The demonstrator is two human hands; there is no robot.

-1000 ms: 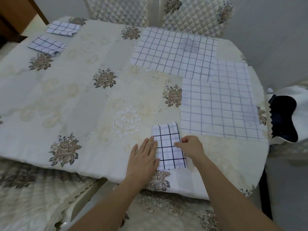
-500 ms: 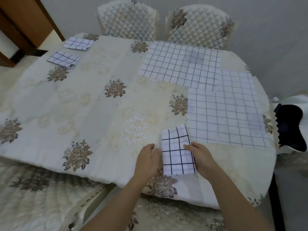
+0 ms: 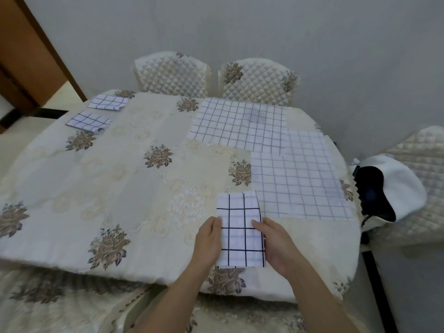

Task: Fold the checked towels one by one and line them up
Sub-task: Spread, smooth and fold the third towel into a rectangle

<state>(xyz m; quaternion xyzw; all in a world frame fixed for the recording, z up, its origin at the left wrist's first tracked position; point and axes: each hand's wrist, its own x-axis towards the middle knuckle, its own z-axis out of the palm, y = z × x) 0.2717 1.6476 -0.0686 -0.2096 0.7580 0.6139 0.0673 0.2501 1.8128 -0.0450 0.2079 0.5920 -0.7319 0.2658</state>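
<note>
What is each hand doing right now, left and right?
Left hand: fingers closed on the left edge of the folded towel.
Right hand: gripping the same towel's right edge.

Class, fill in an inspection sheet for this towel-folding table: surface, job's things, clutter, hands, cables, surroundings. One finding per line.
Surface: table under a cream flowered tablecloth.
Job's things: folded towel at the near edge; two folded towels lined up far left; two unfolded towels overlapping at right.
Clutter: nothing seen on the table.
Hands: left hand and right hand at either side edge of the near towel; whether the grip is closed cannot be told.
Cables: nothing seen.
Surroundings: two quilted chairs behind; white and dark item on a chair at right; grey wall.
</note>
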